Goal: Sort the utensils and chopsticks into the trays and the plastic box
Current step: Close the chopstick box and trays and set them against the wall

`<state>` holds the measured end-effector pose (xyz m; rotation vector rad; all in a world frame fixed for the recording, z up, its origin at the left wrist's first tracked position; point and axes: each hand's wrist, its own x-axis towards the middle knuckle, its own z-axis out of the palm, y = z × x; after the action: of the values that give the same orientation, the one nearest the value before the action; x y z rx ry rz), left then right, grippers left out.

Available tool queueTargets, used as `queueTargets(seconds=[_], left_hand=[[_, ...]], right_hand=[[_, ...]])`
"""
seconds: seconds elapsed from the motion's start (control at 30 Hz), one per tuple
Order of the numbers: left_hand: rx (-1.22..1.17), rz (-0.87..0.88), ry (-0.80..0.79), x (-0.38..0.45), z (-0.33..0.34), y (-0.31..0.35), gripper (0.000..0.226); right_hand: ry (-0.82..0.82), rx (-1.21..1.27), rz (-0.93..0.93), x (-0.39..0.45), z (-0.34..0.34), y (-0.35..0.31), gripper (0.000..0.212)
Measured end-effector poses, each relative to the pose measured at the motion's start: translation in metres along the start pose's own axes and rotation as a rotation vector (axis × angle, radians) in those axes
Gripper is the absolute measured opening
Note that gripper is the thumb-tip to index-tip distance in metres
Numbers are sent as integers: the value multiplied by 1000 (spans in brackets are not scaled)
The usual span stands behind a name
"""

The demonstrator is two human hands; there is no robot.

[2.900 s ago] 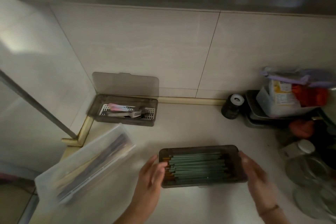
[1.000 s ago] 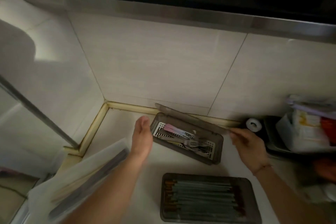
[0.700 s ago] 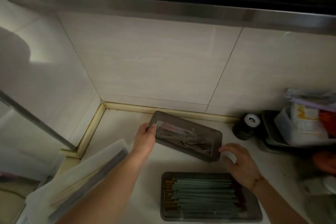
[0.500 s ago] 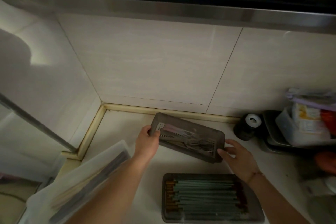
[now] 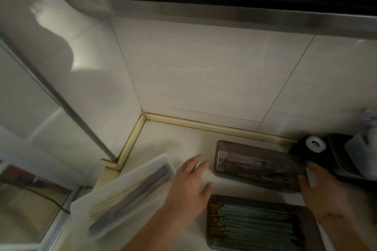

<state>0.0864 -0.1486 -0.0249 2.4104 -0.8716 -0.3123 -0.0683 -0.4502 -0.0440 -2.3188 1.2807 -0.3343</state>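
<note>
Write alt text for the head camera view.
Two open hands, left hand and right hand, flank a closed smoky utensil tray on a pale counter. A chopstick tray sits nearer, a clear plastic box at left.

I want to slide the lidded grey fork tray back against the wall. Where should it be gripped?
Probably by its two short ends, one hand from each side. The fork tray is long, shallow and lidded, lying flat and slightly angled. The left hand is open beside its left end; the right hand rests at the right end.
</note>
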Motion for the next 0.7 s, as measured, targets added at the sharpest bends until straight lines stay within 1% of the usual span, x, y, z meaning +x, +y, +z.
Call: queueTargets(seconds=[0.03, 0.07, 0.13, 0.17, 0.2, 0.23, 0.27, 0.3, 0.33, 0.37, 0.43, 0.5, 0.57, 0.63, 0.67, 0.7], left_hand=[[44, 24, 60, -11, -15, -12, 53], [69, 48, 140, -25, -32, -26, 49], [118, 84, 333, -55, -61, -62, 45], [166, 37, 408, -71, -73, -80, 47], [219, -60, 452, -88, -83, -98, 54], [264, -176, 462, -105, -90, -113, 63], [304, -269, 434, -121, -94, -125, 73], [346, -314, 383, -135, -95, -137, 82], [383, -306, 338, -147, -93, -147, 86], [402, -264, 324, -157, -90, -157, 84], [405, -139, 381, -165, -85, -171, 70], [402, -65, 440, -163, -80, -177, 57], [397, -50, 452, -154, -74, -174, 54], [414, -65, 435, -142, -69, -166, 57], [419, -68, 429, -134, -67, -159, 53], [406, -58, 421, -125, -65, -152, 44]], right_hand=[[48, -38, -81, -10, 1, -21, 42], [42, -30, -161, -25, 5, -47, 41], [-65, -1, -372, -62, 20, -100, 40], [-125, -4, -500, -80, 31, -125, 42], [-191, -31, -635, -96, 45, -148, 48], [-283, -70, -764, -110, 59, -169, 58], [-384, -119, -866, -121, 73, -186, 69], [-459, -182, -949, -129, 87, -198, 77], [-503, -241, -1019, -135, 99, -207, 80], [-534, -298, -1072, -139, 109, -213, 80], [-573, -391, -1111, -145, 119, -219, 71], [-525, -477, -1137, -146, 113, -222, 61], [-425, -493, -1102, -146, 102, -221, 53], [-351, -460, -1046, -143, 95, -213, 40], [-333, -457, -1011, -140, 92, -207, 37], [-334, -464, -974, -137, 90, -202, 39]])
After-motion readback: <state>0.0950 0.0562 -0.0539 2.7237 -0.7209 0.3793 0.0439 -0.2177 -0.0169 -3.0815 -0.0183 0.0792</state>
